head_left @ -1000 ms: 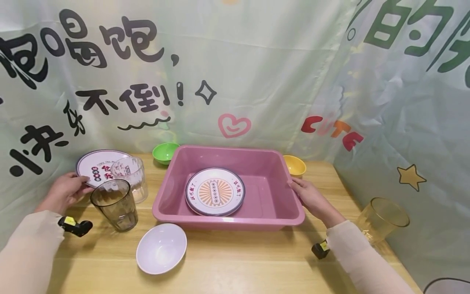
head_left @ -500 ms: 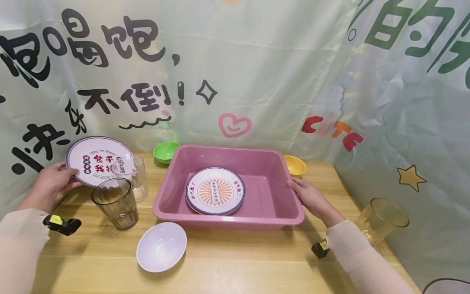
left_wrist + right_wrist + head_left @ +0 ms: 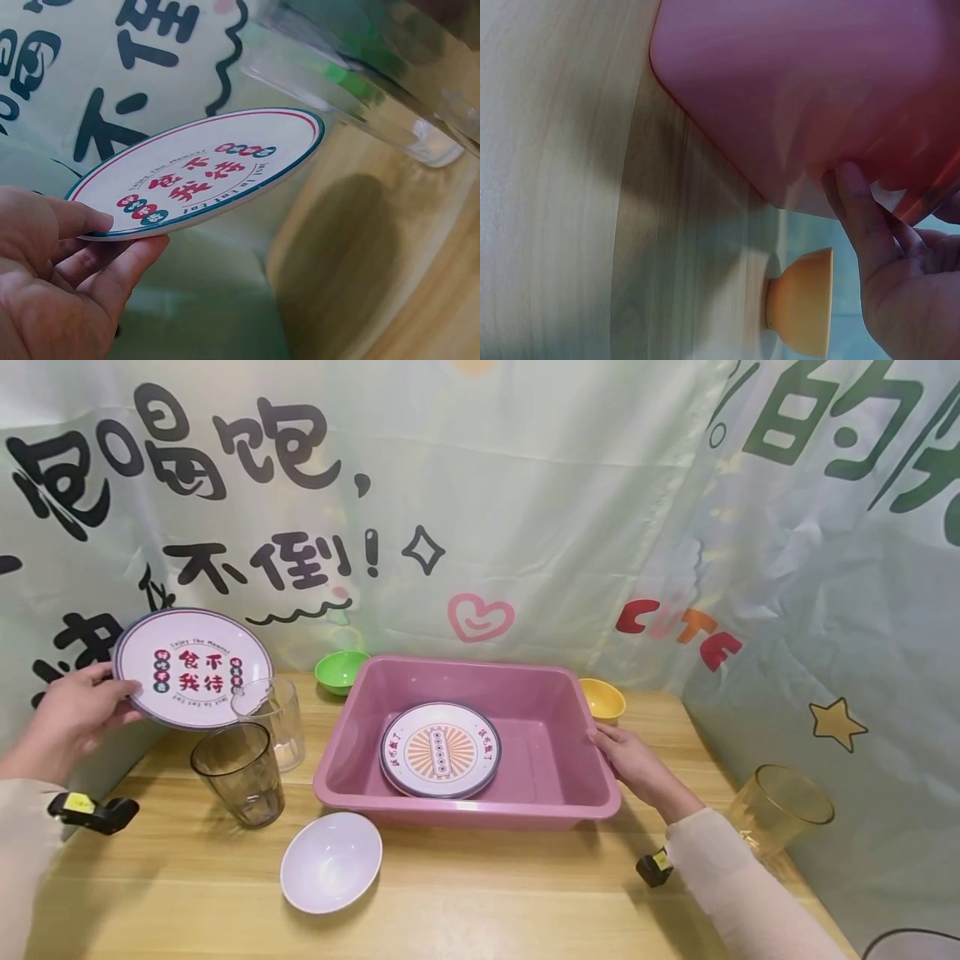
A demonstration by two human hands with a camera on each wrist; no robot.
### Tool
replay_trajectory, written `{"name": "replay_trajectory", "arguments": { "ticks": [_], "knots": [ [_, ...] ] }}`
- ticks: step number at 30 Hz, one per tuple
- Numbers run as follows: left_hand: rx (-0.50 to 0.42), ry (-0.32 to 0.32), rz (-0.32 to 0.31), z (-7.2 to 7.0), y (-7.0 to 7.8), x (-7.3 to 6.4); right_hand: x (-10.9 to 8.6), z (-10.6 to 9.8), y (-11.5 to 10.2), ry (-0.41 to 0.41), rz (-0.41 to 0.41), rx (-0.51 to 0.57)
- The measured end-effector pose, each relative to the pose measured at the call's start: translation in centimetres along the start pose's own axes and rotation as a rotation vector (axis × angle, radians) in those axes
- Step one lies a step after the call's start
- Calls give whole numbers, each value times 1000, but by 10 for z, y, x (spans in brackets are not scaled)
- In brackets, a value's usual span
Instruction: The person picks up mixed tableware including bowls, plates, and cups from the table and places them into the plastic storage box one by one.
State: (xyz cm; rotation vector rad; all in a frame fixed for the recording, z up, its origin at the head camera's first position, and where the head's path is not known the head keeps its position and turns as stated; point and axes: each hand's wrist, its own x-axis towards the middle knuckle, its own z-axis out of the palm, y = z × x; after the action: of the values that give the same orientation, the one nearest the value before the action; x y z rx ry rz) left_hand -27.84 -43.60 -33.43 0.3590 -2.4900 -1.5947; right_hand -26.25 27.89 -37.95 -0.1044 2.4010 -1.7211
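Note:
My left hand (image 3: 78, 714) pinches the left edge of a white plate (image 3: 195, 656) with red characters and a dark rim, thumb on top and fingers beneath. In the left wrist view the plate (image 3: 202, 169) is tilted and held off the table. My right hand (image 3: 637, 768) grips the right rim of a pink plastic basin (image 3: 543, 814); the right wrist view has fingers against the basin's outer wall (image 3: 780, 97). Inside the basin, toward its left, lies a white plate with an orange sunburst (image 3: 440, 750), apparently on top of another.
A clear glass (image 3: 281, 731) and a smoky grey glass (image 3: 243, 785) stand between the held plate and basin. A white bowl (image 3: 332, 864) sits in front, a green bowl (image 3: 339, 671) behind left, a yellow bowl (image 3: 603, 700) behind right. An amber glass (image 3: 780, 810) is at far right.
My left hand has lifted the plate from behind the glasses, up and to the left, so more of its face shows. The right hand and basin have stayed in place.

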Motion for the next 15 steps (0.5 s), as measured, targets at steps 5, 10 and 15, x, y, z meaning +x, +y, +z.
{"name": "replay_trajectory", "arguments": {
  "ticks": [5,10,15],
  "knots": [
    [-24,-9,20,-5,14,-3,1,-1,0,-6,-6,-9],
    [-35,0,43,-6,25,-6,-1,-1,0,-4,-8,-23],
    [-24,49,49,-10,32,-9,-2,-1,-2,-14,-18,-35]
  ]
}}
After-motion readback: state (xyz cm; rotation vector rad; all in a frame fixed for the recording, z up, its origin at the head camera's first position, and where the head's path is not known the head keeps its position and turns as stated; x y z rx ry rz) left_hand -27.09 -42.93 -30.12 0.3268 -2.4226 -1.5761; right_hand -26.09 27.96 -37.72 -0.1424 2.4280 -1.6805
